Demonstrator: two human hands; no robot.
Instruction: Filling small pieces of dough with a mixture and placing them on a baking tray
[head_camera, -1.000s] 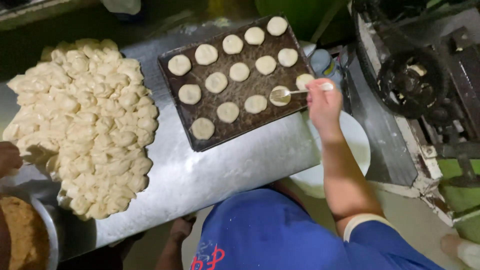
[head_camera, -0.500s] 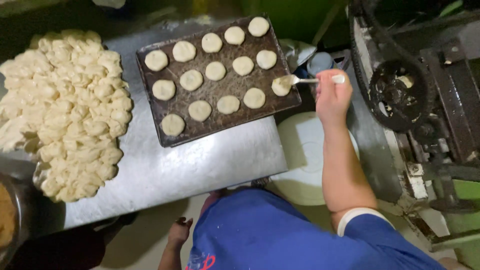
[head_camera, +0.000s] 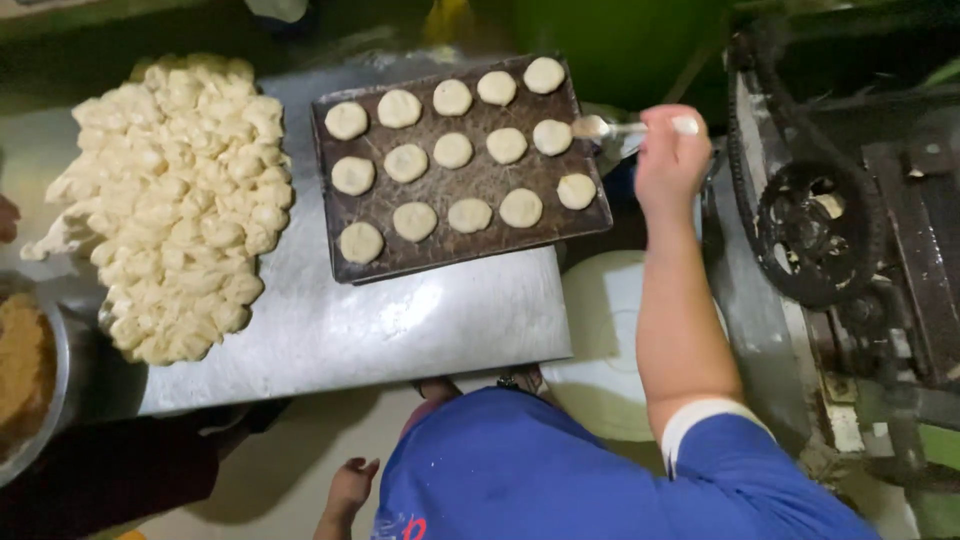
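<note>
Head view, looking straight down: nearest the camera, a blue shirt (head_camera: 560, 470) with a white sleeve edge, and the right forearm stretching away toward the top of the frame. Only one of the wearer's hands shows; the left is nowhere in view. The right hand (head_camera: 672, 160) is closed around the white handle of a spoon (head_camera: 630, 127), bowl pointing left, hovering just off the right edge of the dark baking tray (head_camera: 455, 185).

The spoon bowl sits close to the upper right dough rounds (head_camera: 552, 137), beside rather than over them, and I can't tell whether it is loaded. Fourteen or so flat pale rounds lie in loose rows on the tray, each apart from its neighbours. The tray rests on the metal table (head_camera: 350, 330), its right end reaching the table's edge.

As I judge it, working these rounds well with a spoon means a level bowl, wrist steady, and coming in over the middle of one round at a time. Drips on the bare tray between rounds would scorch, so a light touch counts. That tray end at the table's edge is no place to press hard.

Further left, a big heap of dough lumps (head_camera: 180, 200) covers the table, with a metal bowl of brown crumbly stuff (head_camera: 25, 370) at the near left corner. Far right stands a dark machine with a spoked wheel (head_camera: 815, 230).
</note>
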